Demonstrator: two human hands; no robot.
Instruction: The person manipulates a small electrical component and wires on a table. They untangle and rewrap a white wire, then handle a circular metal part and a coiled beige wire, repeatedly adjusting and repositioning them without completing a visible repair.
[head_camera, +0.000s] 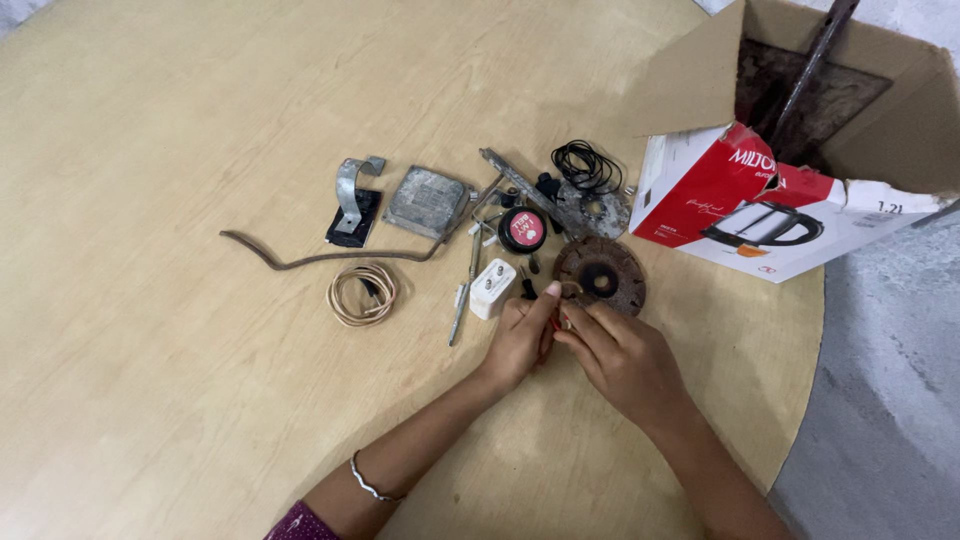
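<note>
Both hands pinched tog. beside rusty disc.

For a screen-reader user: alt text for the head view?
Two hands, left hand and right hand, pinch a small part beside a rusty round disc on a wooden table; a white plug adapter lies nearby.

head view | looks steeply down from above | table at roughly arm's reach | wide framing, edges probably distorted

Round disc just beyond both hands, plug adapter left of it, open carton right.
</note>
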